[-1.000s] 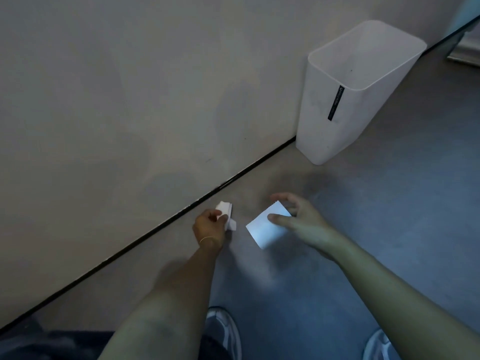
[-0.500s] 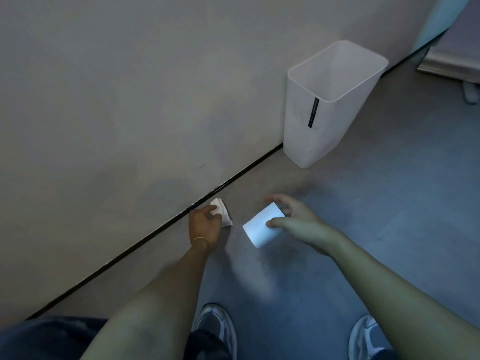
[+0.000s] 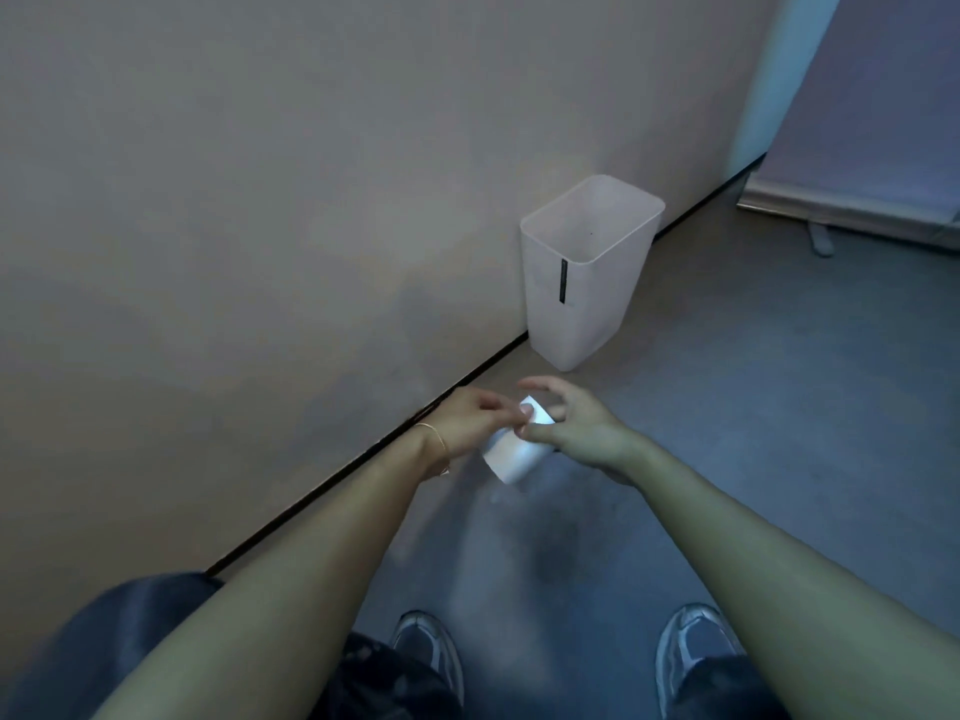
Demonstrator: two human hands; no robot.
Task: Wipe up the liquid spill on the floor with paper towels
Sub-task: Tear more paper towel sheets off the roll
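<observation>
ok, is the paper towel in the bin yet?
No, the paper towel is held between the left hand and the right hand above the floor, short of the bin.

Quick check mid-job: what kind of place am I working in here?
Probably an indoor office-type room or corridor: a plain wall, smooth grey floor, a translucent white waste bin standing by the wall, and what looks like a roll-up banner stand farther off.

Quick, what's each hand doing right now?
Left hand: pinches the paper towel.
Right hand: thumb on it, fingers lifted; grip cannot be told.
</observation>
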